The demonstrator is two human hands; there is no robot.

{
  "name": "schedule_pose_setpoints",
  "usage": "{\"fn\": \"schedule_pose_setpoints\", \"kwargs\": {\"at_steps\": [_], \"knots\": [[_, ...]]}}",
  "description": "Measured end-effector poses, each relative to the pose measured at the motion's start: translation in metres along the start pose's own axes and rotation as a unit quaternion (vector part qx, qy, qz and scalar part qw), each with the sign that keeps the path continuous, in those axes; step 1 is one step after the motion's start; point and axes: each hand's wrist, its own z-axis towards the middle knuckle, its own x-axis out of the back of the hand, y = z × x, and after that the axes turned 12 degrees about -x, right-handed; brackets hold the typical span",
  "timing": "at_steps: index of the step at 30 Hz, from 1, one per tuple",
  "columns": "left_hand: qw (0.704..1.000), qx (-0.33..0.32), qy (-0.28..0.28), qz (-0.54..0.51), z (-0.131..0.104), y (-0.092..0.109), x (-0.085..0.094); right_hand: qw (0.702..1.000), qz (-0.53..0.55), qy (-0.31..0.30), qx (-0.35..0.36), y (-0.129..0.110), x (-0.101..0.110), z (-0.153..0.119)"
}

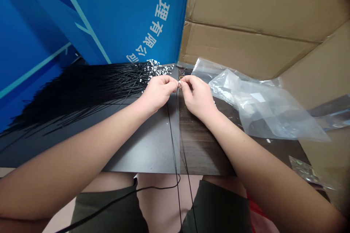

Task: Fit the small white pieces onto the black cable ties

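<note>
My left hand and my right hand meet fingertip to fingertip above the table, both closed in a pinch. Between them shows a small white end piece, partly covered by the fingers. Thin black cords hang from this spot across the table and down past its front edge. Just left of my left hand lies a large bundle of black cords, many with small white ends. My fingers hide how the cord and the white piece meet.
Clear plastic bags lie to the right, with a smaller bag at the table's right edge. A blue printed panel and cardboard walls enclose the back. The dark table ends above my lap. A thicker black cable crosses below.
</note>
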Motion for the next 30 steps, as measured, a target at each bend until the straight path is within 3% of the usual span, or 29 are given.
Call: {"fn": "schedule_pose_setpoints", "kwargs": {"at_steps": [13, 30], "knots": [[0.998, 0.028, -0.031, 0.036, 0.0004, 0.0087, 0.0031, 0.998, 0.042, 0.003, -0.056, -0.0005, 0.0025, 0.0000], [0.999, 0.016, -0.022, 0.024, -0.0004, 0.0058, -0.0001, 0.999, 0.030, 0.003, -0.039, 0.0029, -0.0044, -0.0024]]}}
